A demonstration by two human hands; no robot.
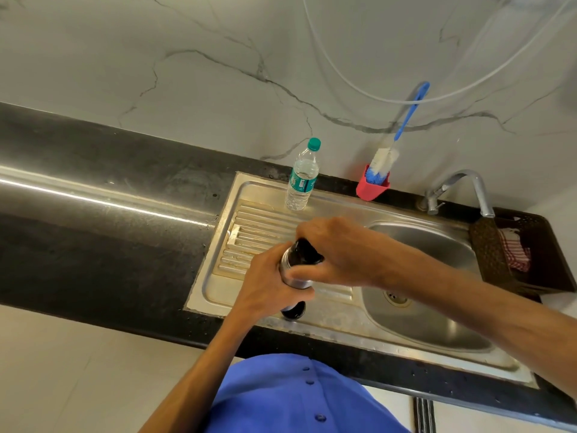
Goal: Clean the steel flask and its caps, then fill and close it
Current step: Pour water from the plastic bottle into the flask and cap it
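Steel flask held over sink drainboard, left of basin. Left hand grips body; right hand grips black cap. Judgement: opening stage; bottle brush behind sink untouched, cleaning, filling, closing outstanding.

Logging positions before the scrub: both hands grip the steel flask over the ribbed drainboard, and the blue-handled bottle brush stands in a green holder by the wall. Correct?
Not quite: the head view shows the holder is red, not green. The rest holds: left hand and right hand grip the steel flask over the ribbed drainboard; blue-handled bottle brush stands by the wall.
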